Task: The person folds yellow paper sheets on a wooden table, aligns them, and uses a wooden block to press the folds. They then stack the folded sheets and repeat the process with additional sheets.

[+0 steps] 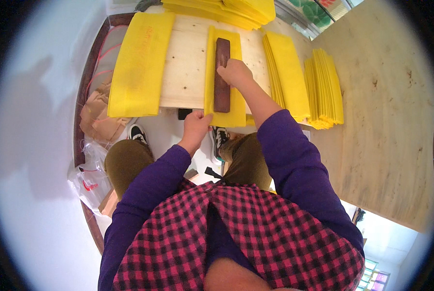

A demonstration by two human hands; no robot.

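A folded yellow fabric sheet (235, 109) lies lengthwise on the pale wooden table (185, 63), its near end reaching past the front edge. On top of it rests a long dark brown wooden bar (222, 94). My right hand (235, 72) is closed around the bar's right side, near its middle. At the sheet's near left corner, my left hand (196, 127) pinches the yellow fabric between thumb and fingers. The underside of the sheet and its layers are hidden.
Left of my hands lies a wide yellow fabric stack (139, 68). Folded yellow pieces (287, 72) and an upright-edged bundle (323, 87) stand to the right, beside a plywood panel (372, 111). More yellow sheets (222, 10) are piled at the back. Brown paper (100, 114) and a plastic bag (92, 179) sit by the wall.
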